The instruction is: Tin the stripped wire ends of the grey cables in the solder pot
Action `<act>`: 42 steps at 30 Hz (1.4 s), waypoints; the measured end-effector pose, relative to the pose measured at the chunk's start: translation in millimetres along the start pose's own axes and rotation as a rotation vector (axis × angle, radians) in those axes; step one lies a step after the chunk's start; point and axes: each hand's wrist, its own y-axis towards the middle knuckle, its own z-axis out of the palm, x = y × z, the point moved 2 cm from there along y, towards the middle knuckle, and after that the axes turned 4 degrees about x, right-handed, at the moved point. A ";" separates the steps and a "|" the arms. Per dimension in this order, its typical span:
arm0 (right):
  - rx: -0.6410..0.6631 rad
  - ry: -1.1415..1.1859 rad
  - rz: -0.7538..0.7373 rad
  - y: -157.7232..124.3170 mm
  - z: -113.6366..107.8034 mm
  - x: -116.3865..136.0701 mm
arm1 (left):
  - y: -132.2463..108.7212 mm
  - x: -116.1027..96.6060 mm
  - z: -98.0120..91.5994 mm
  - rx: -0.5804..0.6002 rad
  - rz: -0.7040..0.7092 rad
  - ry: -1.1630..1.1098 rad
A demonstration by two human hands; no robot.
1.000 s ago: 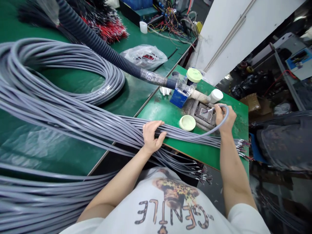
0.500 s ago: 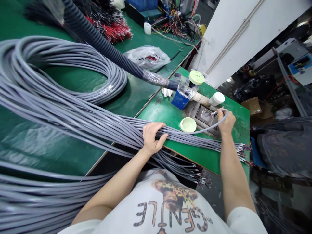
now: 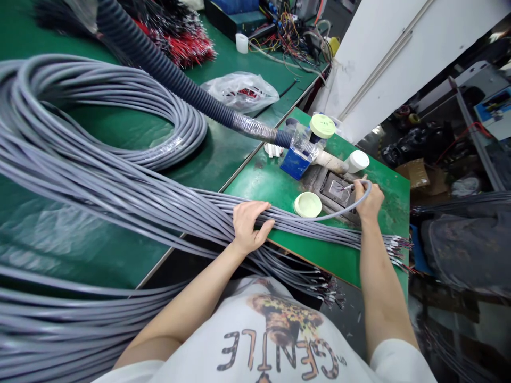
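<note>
My right hand is closed around one grey cable close to its stripped end. The cable bends in a loop over the fingers, and its thin wires point left over the square opening of a small dark solder pot. My left hand lies across a thick bundle of grey cables, its fingers on the far side and thumb on the near side, with the cables passing between them. The bundle's stripped ends lie at the right edge of the green board.
A ribbed hose runs down to a nozzle beside the pot, near a blue box. An open pale tub, a white-lidded jar and a green-lidded jar stand around it. Coiled cables cover the left table; more cable ends hang below.
My right hand has shifted slightly left with the cable, bringing its wires a little further over the pot. My left hand stays on the bundle.
</note>
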 end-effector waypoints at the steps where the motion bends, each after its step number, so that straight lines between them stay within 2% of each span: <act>1: -0.012 0.029 -0.003 -2.5 -6.1 2.9 | -0.2 0.4 0.0 0.001 -0.002 -0.004; 4: -0.039 0.165 -0.050 -18.2 -34.5 20.2 | 0.7 1.7 -1.1 0.011 -0.016 -0.008; 7: -0.052 0.345 -0.160 -47.3 -69.9 46.3 | 4.7 -3.0 -4.0 0.016 -0.052 -0.057; 10: -0.017 0.493 -0.374 -85.6 -96.4 69.2 | 10.0 -22.4 -5.5 0.033 -0.155 -0.254; 12: 0.002 0.514 -0.519 -112.3 -105.1 77.7 | 12.2 -44.1 -0.6 0.158 -0.259 -0.500; 15: 0.043 0.462 -0.634 -148.5 -106.9 81.6 | 11.3 -79.8 14.7 0.445 -0.477 -0.875; 16: 0.056 0.442 -0.648 -158.9 -106.1 81.6 | 10.2 -89.8 20.0 0.511 -0.555 -0.992; 18: 0.071 0.414 -0.656 -176.5 -104.3 81.1 | 7.7 -104.3 28.7 0.565 -0.690 -1.165; 21: 0.057 0.413 -0.645 -195.4 -102.5 79.4 | 3.6 -114.3 35.6 0.566 -0.806 -1.269; 27: 0.045 0.438 -0.602 -214.1 -97.5 75.2 | -3.7 -118.4 35.9 0.587 -0.821 -1.239; 42: 0.057 0.475 -0.558 -223.7 -93.9 75.2 | -6.5 -122.8 35.0 0.594 -0.866 -1.227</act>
